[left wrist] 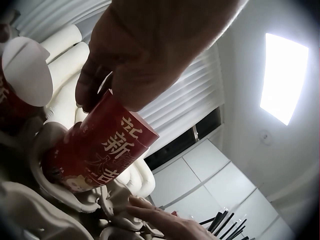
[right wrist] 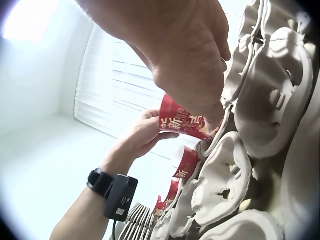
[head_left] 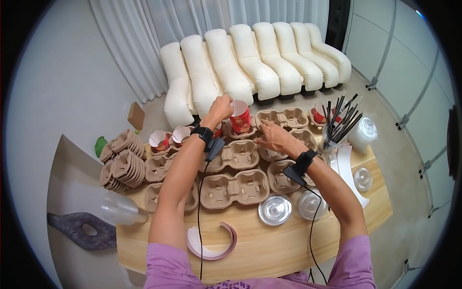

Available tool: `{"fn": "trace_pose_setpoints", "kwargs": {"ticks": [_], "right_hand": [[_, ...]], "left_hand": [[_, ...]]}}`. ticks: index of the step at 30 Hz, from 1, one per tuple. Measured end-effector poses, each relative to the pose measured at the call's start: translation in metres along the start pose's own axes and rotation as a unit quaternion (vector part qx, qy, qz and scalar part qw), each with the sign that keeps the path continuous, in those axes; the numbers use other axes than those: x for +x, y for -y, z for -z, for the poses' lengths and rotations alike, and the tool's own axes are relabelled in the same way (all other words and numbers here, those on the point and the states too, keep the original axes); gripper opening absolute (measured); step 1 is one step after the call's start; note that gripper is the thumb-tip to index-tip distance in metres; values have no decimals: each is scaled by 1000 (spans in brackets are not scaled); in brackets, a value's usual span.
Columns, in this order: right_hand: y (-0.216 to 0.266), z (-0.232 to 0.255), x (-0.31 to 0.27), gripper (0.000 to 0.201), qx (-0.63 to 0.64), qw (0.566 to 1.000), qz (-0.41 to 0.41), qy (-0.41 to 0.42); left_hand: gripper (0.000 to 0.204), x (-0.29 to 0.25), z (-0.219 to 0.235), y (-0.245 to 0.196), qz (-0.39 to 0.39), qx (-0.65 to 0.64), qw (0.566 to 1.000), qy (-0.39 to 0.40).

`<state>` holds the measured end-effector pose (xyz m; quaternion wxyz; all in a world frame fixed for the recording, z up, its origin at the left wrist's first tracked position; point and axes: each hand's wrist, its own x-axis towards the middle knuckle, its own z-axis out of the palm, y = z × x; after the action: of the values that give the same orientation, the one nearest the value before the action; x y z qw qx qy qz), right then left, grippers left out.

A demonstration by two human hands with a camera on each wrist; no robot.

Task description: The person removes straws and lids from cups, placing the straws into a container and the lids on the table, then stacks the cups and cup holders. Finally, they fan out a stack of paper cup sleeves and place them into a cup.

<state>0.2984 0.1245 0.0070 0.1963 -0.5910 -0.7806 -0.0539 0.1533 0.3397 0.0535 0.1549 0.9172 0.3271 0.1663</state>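
Observation:
My left hand (head_left: pixel 220 110) pinches the upper rim of a red paper cup sleeve (head_left: pixel 240 120) with gold characters and a white inside. The sleeve stands upright in a pocket of a brown molded-pulp cup carrier (head_left: pixel 232 134), at the back of the table. To its right, my right hand (head_left: pixel 278 137) reaches over the carriers, its fingertips at the carrier's rim close to the sleeve's base. In the left wrist view, the right hand's fingers (left wrist: pixel 150 212) look extended. More red sleeves (head_left: pixel 159 139) sit in carrier pockets at the left, one partly hidden behind the left wrist.
Several carriers (head_left: pixel 234 189) cover the middle, with stacked carriers (head_left: pixel 127 166) at the left. Clear cups (head_left: pixel 120 210), clear lids (head_left: pixel 275 209) and curved flat sleeves (head_left: pixel 211 253) lie nearer. Black straws (head_left: pixel 340 120) stand at the right. A white sofa (head_left: pixel 255 62) is behind the table.

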Motion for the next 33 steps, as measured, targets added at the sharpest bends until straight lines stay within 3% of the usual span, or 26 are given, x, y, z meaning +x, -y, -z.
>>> {"fn": "trace_pose_setpoints", "kwargs": {"ticks": [4, 6, 10, 12, 16, 19, 24, 29, 33], "right_hand": [[6, -1, 3, 48, 17, 1000, -24, -1], [12, 7, 4, 52, 30, 995, -56, 71], [21, 10, 4, 46, 59, 989, -89, 98], [24, 9, 1, 39, 60, 995, -57, 53], [37, 6, 10, 32, 70, 995, -54, 47], [43, -7, 16, 22, 76, 997, -8, -24], [35, -31, 17, 20, 32, 999, -16, 8], [39, -29, 18, 21, 29, 999, -20, -6], [40, -29, 18, 23, 9, 998, -45, 31]], "left_hand": [[26, -2, -4, -1, -12, -5, 1000, -9], [26, -1, -7, -1, -13, -10, 1000, 0], [28, -2, -14, 1, -16, -5, 999, 41], [27, -3, -20, 2, -13, -12, 999, 28], [25, -6, -23, -3, -7, -10, 1000, -4], [25, -4, -24, -6, 17, 14, 1000, 20], [25, -1, -30, -3, 19, 9, 999, 38], [25, 1, -23, -9, 4, 8, 999, 46], [30, 0, -10, -17, 0, 14, 999, 33]]}}
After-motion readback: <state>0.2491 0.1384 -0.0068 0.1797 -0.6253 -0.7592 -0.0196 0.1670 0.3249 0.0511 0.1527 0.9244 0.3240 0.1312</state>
